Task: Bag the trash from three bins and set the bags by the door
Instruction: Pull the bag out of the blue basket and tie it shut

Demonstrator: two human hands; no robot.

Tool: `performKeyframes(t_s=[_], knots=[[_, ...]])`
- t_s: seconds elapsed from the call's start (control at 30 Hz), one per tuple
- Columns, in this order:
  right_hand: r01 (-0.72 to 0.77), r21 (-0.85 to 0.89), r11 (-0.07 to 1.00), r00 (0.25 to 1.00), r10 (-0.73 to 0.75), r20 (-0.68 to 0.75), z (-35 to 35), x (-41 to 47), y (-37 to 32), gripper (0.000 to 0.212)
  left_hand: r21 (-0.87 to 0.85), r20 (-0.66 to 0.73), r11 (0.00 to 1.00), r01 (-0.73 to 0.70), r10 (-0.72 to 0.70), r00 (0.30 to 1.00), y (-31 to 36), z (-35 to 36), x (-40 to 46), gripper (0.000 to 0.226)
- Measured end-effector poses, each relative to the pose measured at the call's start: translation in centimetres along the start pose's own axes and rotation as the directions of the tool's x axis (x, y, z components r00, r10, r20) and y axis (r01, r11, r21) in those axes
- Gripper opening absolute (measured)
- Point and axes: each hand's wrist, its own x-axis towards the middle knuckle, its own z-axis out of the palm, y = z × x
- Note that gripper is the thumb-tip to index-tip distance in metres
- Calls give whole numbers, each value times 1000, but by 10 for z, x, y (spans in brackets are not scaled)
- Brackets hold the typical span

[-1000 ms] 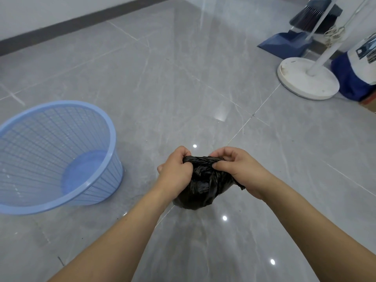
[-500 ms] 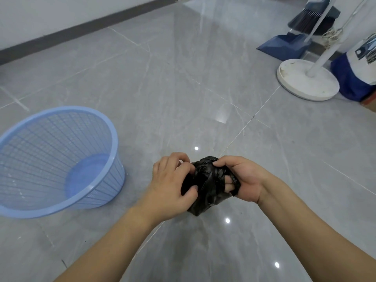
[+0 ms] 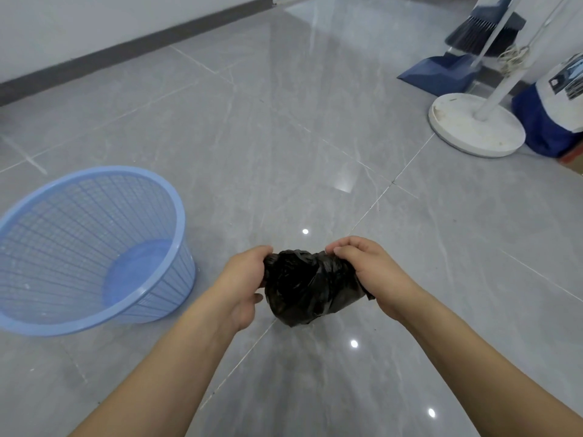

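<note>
Head view: both bare hands meet low in the middle of the picture, above the grey tiled floor [image 3: 284,127], with a small bunched black trash bag [image 3: 310,288] between them. The left hand [image 3: 244,283] clamps the bag's left end; its fingers [image 3: 258,252] curl over the top of the plastic, with the thumb below. The right hand [image 3: 370,272] clamps the bag's right end, its fingers [image 3: 340,247] folded down over the twisted plastic. Both sets of fingers are closed narrow on the bag, so the bundle hangs between the two grips, clear of the floor, with its rounded bottom sagging below the fingers.

Left of the left fingers and well apart from them, a light blue mesh bin [image 3: 91,247] sits on the floor, tilted so that its open mouth faces the camera; its solid blue bottom shows and nothing is seen inside.

Far beyond the right fingers, toward the upper right, a white round stand base [image 3: 473,127] rests on the floor with a white pole rising from it. Just behind it lie a dark blue dustpan [image 3: 438,74] and a broom [image 3: 473,29]. A blue and white bag [image 3: 555,111] sits just beside the base at the right edge.
</note>
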Motion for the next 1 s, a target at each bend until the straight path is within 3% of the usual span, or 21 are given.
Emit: performKeyframes(t_s=[0.07, 0.13, 0.2, 0.27, 0.33, 0.4, 0.5, 0.53, 0.6, 0.63, 0.7, 0.83, 0.87, 0.9, 0.93, 0.97, 1.0], knots=[[107, -139, 985, 989, -120, -91, 1, 1, 4, 22, 58, 100, 998, -16, 10, 995, 1, -4, -3, 26], [215, -439, 873, 924, -327, -197, -8, 7, 14, 29, 48, 171, 998, -39, 30, 985, 1, -12, -7, 19], [161, -618, 769, 861, -416, -293, -28, 16, 24, 36, 39, 107, 999, -26, 22, 994, -4, -25, -6, 14], [90, -693, 715, 863, -404, -304, -41, 22, 31, 42, 60, -25, 998, -3, 4, 1000, -13, -39, 0, 11], [125, -830, 544, 880, -446, -160, -39, 23, 34, 46, 160, -91, 987, -5, 20, 996, -21, -43, 4, 9], [267, -916, 299, 872, -480, 97, -28, 17, 32, 49, 333, -60, 942, -46, 69, 996, -27, -38, 7, 10], [491, -871, -34, 766, -458, 450, -24, 10, 26, 57, 470, 69, 873, -127, 107, 992, -28, -27, 4, 10], [552, -828, -94, 726, -433, 534, -27, 12, 24, 57, 521, 121, 837, -165, 119, 986, -26, -25, 1, 18], [611, -779, -140, 702, -359, 615, -38, 17, 22, 59, 729, 260, 636, -252, 83, 962, -24, -22, -4, 42], [602, -786, -144, 721, -326, 612, -46, 21, 21, 63, 806, 301, 518, -285, 56, 952, -25, -21, -5, 46], [510, -851, -127, 796, -305, 523, -68, 25, 17, 75, 876, 295, 380, -297, 64, 953, -27, -25, -4, 49], [296, -946, -130, 888, -328, 323, -82, 28, 16, 63, 918, 239, 273, -287, 196, 951, -31, -33, 3, 49], [250, -968, -37, 912, -325, 248, -76, 30, 18, 59, 909, 257, 271, -317, 234, 938, -33, -32, 3, 48], [195, -968, 161, 945, -296, 141, -69, 31, 20, 57, 892, 278, 272, -362, 302, 912, -35, -30, 3, 47], [111, -893, 436, 977, -215, 16, -64, 32, 21, 56, 874, 292, 259, -412, 397, 870, -36, -29, 2, 46], [0, -719, 695, 993, -83, -81, -62, 32, 21, 53, 868, 297, 211, -449, 503, 812, -37, -30, 2, 44], [-101, -494, 863, 989, 32, -146, -63, 31, 21, 51, 880, 306, 131, -456, 579, 756, -39, -33, 3, 41]])
